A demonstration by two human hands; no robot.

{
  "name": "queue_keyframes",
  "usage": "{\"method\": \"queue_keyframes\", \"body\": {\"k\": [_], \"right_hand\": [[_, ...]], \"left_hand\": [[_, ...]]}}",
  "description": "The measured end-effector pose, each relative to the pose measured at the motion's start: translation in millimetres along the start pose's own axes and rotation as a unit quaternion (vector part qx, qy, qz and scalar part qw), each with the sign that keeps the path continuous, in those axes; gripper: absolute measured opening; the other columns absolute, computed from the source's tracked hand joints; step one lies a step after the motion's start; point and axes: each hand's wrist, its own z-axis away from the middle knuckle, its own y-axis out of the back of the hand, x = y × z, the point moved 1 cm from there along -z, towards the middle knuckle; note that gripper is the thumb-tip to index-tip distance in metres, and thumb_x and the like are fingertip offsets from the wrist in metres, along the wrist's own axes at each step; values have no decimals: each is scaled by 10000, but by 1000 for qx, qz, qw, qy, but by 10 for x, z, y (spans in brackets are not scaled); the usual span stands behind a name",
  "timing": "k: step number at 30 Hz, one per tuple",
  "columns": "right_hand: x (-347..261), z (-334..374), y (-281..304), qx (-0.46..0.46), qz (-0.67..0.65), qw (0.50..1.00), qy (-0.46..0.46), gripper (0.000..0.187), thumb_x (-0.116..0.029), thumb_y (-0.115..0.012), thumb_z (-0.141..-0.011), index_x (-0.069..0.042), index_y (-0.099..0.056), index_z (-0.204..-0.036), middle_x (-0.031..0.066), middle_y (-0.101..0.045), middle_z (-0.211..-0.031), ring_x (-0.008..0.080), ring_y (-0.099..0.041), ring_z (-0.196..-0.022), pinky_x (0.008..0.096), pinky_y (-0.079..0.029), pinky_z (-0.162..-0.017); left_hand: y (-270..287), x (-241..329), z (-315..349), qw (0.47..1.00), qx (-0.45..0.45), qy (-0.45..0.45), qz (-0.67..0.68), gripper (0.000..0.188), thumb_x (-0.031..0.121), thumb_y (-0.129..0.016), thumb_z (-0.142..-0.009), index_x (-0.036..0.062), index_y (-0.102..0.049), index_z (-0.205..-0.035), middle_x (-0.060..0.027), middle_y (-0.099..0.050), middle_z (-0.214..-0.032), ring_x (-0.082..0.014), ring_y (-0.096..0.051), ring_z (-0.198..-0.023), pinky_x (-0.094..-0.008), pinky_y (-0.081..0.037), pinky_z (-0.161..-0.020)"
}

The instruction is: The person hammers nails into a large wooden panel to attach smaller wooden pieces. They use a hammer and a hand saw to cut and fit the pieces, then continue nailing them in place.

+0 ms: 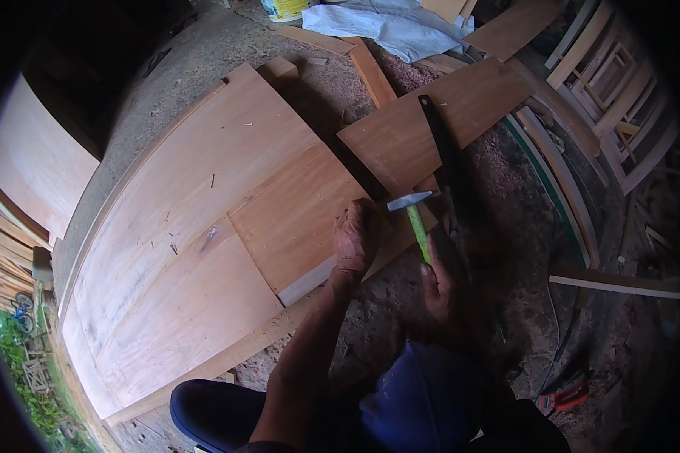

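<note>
My right hand [440, 285] grips a hammer [418, 230] by its bright green handle, and the metal head lies level beside my left hand. Curled at the right edge of a large wooden panel [181, 174], my left hand [357, 234] has its fingers pressed together. What they pinch, if anything, is hidden. The panel is made up of joined plywood pieces, and several loose nails [174, 248] are scattered over its face. Just beyond the hammer, a black handsaw [447, 147] rests across a plywood strip [431, 124].
Wooden frames [616, 90] stand at the far right. A white sheet [397, 30] and a yellow bucket [285, 9] are at the back. A narrow board [619, 285] and a red tool [565, 395] lie to my right. More panels [34, 158] are on the left.
</note>
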Motion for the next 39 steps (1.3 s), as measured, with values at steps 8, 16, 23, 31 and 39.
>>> {"method": "queue_keyframes", "body": {"k": [8,16,23,31,39], "right_hand": [[-77,-3,0,-92,50,992,-65,626,-79,-604,-987,-186,-400,-1569,235,-667,-921,405,-682,-791,458,-531,-691],[-44,-53,-49,-45,20,999,-2,647,-38,-609,-966,-191,-412,-1563,235,-668,-1010,404,-684,-891,456,-542,-754],[-176,-143,101,-127,34,989,-73,599,-40,-571,-987,-209,-446,-1548,263,-661,-1103,412,-690,-959,422,-544,-815],[-138,-76,125,-86,20,996,-25,632,-25,-600,-964,-188,-433,-1552,230,-667,-973,398,-683,-880,449,-540,-746],[-159,-5,0,60,-5,996,65,657,-11,-635,-939,-128,-420,-1549,228,-661,-932,402,-671,-836,456,-535,-701]], "left_hand": [[-17,-15,29,996,41,-68,-39,342,116,-754,-834,143,-540,-1100,-88,-662,-966,-305,-670,-929,-465,-460,-956],[9,16,-5,993,13,-64,-99,338,188,-739,-817,112,-557,-1091,-101,-667,-1048,-344,-610,-1092,-505,-321,-1144],[29,67,-9,992,48,-100,-57,240,85,-736,-821,84,-579,-1002,-116,-656,-946,-349,-642,-943,-476,-490,-867],[-13,60,16,999,16,-43,-29,260,116,-734,-833,86,-573,-1035,-117,-666,-976,-371,-630,-983,-487,-460,-934],[-4,32,17,1000,20,-13,-2,287,123,-717,-857,99,-563,-1098,-147,-654,-1026,-379,-631,-1007,-469,-506,-863]]}}
